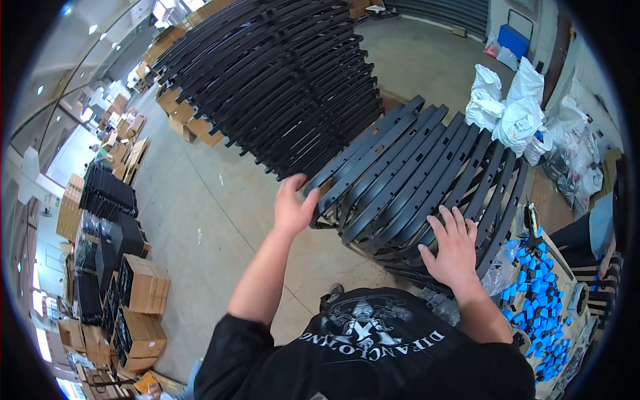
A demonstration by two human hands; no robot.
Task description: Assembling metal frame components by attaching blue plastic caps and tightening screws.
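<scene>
The left hand (293, 203) curls over the end of a black metal rail (373, 143), gripping it. The right hand (453, 250) lies flat, fingers spread, on the stack of rails (427, 180). Blue plastic parts (537, 293) lie just right of it.

Black slotted metal bars (407, 173), stacked flat, side by side

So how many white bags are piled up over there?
About 4 white bags show clearly, heaped together on the floor beyond the black bars. More lie along the right wall, partly hidden.
</scene>
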